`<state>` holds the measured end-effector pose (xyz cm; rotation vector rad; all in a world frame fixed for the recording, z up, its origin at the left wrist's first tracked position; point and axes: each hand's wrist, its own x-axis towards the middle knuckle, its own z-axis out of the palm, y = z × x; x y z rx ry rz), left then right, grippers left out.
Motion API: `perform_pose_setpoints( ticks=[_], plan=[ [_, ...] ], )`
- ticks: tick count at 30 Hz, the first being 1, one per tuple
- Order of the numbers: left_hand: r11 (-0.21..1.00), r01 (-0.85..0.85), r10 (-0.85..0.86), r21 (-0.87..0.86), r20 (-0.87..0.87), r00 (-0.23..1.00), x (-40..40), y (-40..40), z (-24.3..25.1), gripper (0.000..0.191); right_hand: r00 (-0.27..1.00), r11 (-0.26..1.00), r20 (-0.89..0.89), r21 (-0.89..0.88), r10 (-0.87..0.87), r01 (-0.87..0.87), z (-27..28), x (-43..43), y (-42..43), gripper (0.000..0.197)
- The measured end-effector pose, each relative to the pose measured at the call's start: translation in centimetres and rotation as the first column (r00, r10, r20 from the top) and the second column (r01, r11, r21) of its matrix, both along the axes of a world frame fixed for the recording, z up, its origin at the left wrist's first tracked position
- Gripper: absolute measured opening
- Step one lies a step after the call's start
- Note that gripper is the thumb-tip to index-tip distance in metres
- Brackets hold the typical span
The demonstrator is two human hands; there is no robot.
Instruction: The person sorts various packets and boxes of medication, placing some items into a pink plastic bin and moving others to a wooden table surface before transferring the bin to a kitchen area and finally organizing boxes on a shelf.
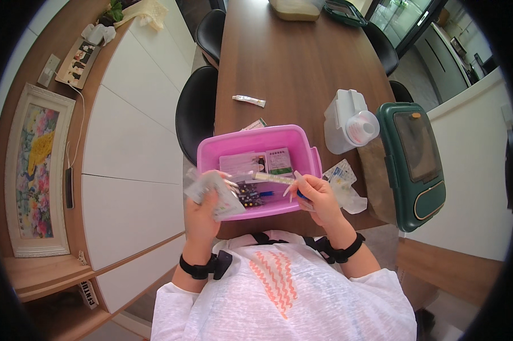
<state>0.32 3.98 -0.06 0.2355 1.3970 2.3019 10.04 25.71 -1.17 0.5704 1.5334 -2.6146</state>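
Observation:
My left hand (202, 215) grips a whitish plastic packet (222, 198) that bears small print, over the near left side of a pink plastic bin (256, 135). At the bin's near right corner, my right hand (322, 200) pinches a slim, clear tube-like item (274, 177) with something pale inside. A small blue part shows beneath those fingers; what it belongs to is hidden. Inside the bin sit a green-and-white printed box (279, 160), a clear plastic case (239, 162) and dark blister packs (251, 199). My left hand covers part of the bin's contents.
A small white tube (248, 101) lies on the wooden table (299, 72) beyond the bin. On the right are a translucent container (340, 128), a measuring cup (362, 128), crumpled plastic wrapping (353, 200) and a green-lidded storage box (418, 170). Black chairs (199, 111) flank the table.

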Motion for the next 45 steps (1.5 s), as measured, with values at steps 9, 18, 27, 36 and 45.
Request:
perform_pose_setpoints(
  ticks=[9,18,27,36,45],
  plan=[
    [0.957,0.233,-0.264,-0.171,-0.193,0.945,1.8,2.1,1.3,0.035,0.979,0.915,0.022,-0.36,0.203,-0.182,0.3,-0.4,-3.8,0.02],
    [0.739,0.536,-0.587,-0.408,0.003,0.81,-0.3,-1.4,2.6,0.023,0.983,0.905,-0.088,0.411,0.161,-0.111,1.9,-0.2,0.5,0.012],
    [0.433,0.688,-0.857,-0.583,-0.028,0.515,-0.4,-0.4,3.9,0.017,0.878,0.712,-0.21,0.677,0.43,-0.187,5.4,-3.1,2.5,0.012],
    [0.218,0.637,-0.813,-0.74,0.222,0.537,-1.6,1.0,5.7,0.027,0.913,0.842,0.103,0.358,0.395,-0.405,2.0,-2.8,-1.0,0.022],
    [0.623,0.526,-0.511,-0.579,0.208,0.834,-3.9,1.0,7.2,0.029,0.969,0.948,0.094,-0.251,0.226,-0.197,-1.7,-0.2,-1.2,0.021]
  ],
)
